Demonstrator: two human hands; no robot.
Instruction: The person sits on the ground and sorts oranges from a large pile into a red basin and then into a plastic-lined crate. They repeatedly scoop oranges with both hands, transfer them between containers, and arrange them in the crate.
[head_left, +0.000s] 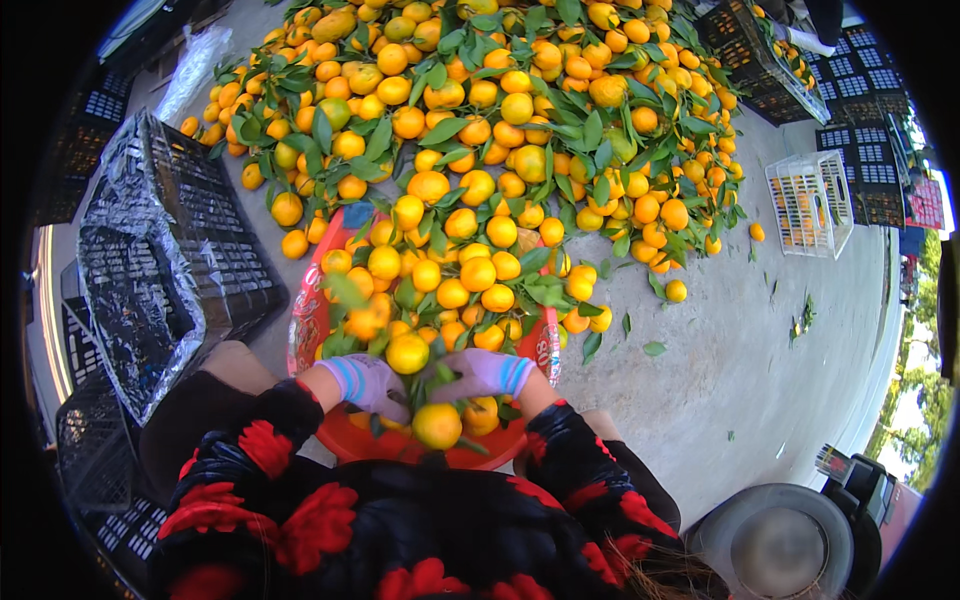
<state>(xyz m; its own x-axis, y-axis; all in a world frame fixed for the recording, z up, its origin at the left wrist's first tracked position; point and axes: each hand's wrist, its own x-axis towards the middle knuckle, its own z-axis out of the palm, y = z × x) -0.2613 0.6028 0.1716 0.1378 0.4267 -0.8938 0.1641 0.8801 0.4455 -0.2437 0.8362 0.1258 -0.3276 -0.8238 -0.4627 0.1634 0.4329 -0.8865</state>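
Observation:
Both my hands wear pale purple work gloves with blue-striped cuffs, low over a red plastic basin (309, 330) heaped with orange citrus fruits (478, 274) and green leaves. My left hand (367, 385) curls beside a yellow-orange fruit (407, 352) near the basin's middle; whether its fingers grip anything is hidden. My right hand (465, 376) reaches inward from the other side, its fingers on blurred leafy stems (435, 381). Just below the hands is another citrus fruit (437, 426), slightly blurred. Whether the stems join these fruits cannot be told.
A large pile of leafy citrus fruits (517, 109) spreads over the concrete floor beyond the basin. A plastic-lined black crate (217, 247) stands at left. At right are a white crate (810, 202) with fruit and stacked black crates (862, 169). A round grey container (832, 525) stands lower right.

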